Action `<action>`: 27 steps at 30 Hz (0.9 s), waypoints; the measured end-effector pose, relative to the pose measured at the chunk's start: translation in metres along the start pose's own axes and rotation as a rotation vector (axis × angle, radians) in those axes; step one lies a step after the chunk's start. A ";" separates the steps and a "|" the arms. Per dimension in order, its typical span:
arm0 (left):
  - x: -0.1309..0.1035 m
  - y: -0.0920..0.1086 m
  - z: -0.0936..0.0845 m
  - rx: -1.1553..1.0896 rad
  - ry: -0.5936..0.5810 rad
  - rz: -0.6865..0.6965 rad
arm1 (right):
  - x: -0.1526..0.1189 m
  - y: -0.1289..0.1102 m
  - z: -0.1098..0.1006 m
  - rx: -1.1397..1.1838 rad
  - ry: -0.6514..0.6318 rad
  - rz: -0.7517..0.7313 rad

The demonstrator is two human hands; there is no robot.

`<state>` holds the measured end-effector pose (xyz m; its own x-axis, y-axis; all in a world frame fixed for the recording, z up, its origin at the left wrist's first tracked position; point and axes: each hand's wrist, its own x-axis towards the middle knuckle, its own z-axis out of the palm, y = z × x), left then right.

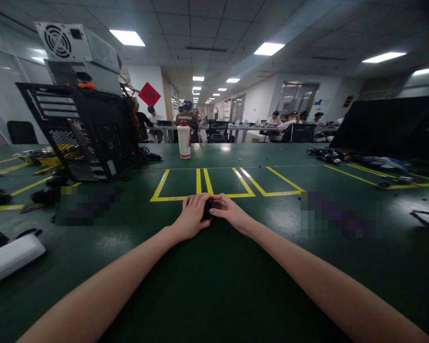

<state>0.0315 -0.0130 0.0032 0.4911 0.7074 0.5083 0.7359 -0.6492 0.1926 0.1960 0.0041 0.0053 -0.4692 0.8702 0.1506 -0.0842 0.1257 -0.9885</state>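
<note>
A small black object (pixel 208 209) sits between my two hands, low over the green tabletop; most of it is covered by fingers, so its kind cannot be made out. My left hand (pixel 193 216) is curved over its left side and top, fingers closed around it. From the right, the thumb and fingers of my right hand (pixel 229 212) pinch its other edge. Just beyond the hands, yellow tape outlines (pixel 229 195) mark the green table (pixel 214 276).
At left stands a black computer case (pixel 89 128) with a power supply (pixel 75 45) stacked on top. A white tumbler (pixel 184 140) stands ahead. Cables (pixel 329 155) lie near a dark panel (pixel 389 124) at right. A white case (pixel 12 257) lies left. People sit farther back.
</note>
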 end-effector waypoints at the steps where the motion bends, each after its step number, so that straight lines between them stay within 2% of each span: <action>1: 0.000 0.000 0.000 0.001 0.000 -0.003 | -0.001 -0.001 0.000 0.007 -0.017 -0.004; 4: 0.000 0.000 0.001 -0.003 0.006 -0.004 | -0.002 -0.002 0.000 0.016 -0.040 -0.007; 12: -0.001 -0.001 0.002 0.006 0.016 -0.004 | 0.003 0.006 0.002 -0.017 0.079 -0.013; 17: -0.002 0.002 -0.002 -0.003 0.008 -0.014 | 0.000 -0.001 0.003 -0.019 0.028 0.021; 22: -0.008 0.004 -0.006 -0.030 0.000 -0.023 | -0.008 -0.002 0.006 -0.011 -0.042 -0.022; 27: -0.017 0.006 -0.012 -0.052 -0.011 -0.043 | -0.013 -0.004 0.016 -0.083 -0.015 -0.045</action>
<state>0.0224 -0.0324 0.0054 0.4650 0.7379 0.4891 0.7314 -0.6315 0.2575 0.1882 -0.0157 0.0079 -0.4801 0.8555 0.1940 -0.0321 0.2039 -0.9785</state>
